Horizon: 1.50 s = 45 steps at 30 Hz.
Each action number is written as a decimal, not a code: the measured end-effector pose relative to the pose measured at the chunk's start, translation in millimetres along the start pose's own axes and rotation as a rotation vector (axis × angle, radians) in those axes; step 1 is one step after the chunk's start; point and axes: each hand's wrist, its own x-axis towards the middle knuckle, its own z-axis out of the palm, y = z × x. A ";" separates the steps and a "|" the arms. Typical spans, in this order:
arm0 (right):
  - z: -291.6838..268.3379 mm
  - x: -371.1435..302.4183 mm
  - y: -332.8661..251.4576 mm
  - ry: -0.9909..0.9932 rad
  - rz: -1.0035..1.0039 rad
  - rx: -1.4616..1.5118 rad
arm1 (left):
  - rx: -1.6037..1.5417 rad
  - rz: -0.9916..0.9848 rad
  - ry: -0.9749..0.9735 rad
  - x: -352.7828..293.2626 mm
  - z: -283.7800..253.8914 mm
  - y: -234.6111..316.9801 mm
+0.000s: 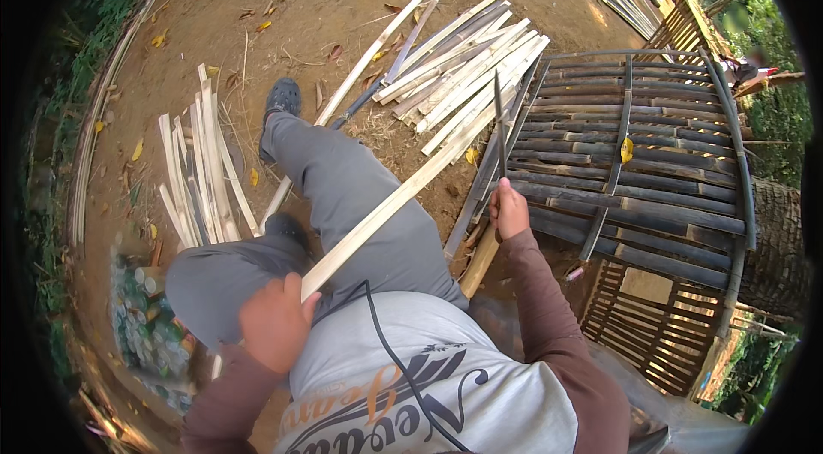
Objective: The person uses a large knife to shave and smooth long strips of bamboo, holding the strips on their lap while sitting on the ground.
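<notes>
My left hand [276, 325] is closed around one end of a long pale bamboo strip [390, 204]. The strip slants across my grey-trousered thighs toward the far right, where it overlaps a pile of split strips in view. I cannot tell exactly where its far end lies. In my right hand [510, 210] is a knife [501, 124] with a long, narrow, dark blade pointing away from me. Its handle is mostly hidden in my fist. The blade stands to the right of the strip, apart from my left hand.
Split bamboo strips [467, 68] lie piled on the dirt ahead. Another bundle [201, 167] rests left of my feet. A slatted dark bamboo platform [634, 145] stands close on my right, beside a tree trunk [771, 240]. Plastic bottles [146, 321] lie near my left knee.
</notes>
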 end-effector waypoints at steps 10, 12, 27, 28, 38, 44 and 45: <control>76.3 -85.7 -54.4 -0.164 -0.509 -0.886 | -0.145 -0.056 0.112 16.4 9.2 6.7; 77.8 -73.9 -47.5 -0.136 -0.469 -0.904 | -0.178 -0.046 0.068 28.0 12.9 13.2; 45.0 -22.1 -48.2 0.119 -0.342 -0.961 | -0.322 -0.057 -0.008 35.5 36.7 7.2; 48.6 -29.8 -50.4 0.043 -0.400 -0.968 | -0.319 -0.059 -0.022 35.7 39.3 7.6; 72.3 -48.5 -53.7 -0.038 -0.455 -0.919 | -0.369 -0.088 -0.083 43.0 41.2 7.7; 59.2 -30.1 -57.0 0.040 -0.357 -0.930 | -0.395 -0.078 -0.105 45.0 40.8 5.7; 59.4 -31.6 -53.7 0.058 -0.381 -0.926 | -0.398 -0.068 -0.109 45.0 42.8 4.6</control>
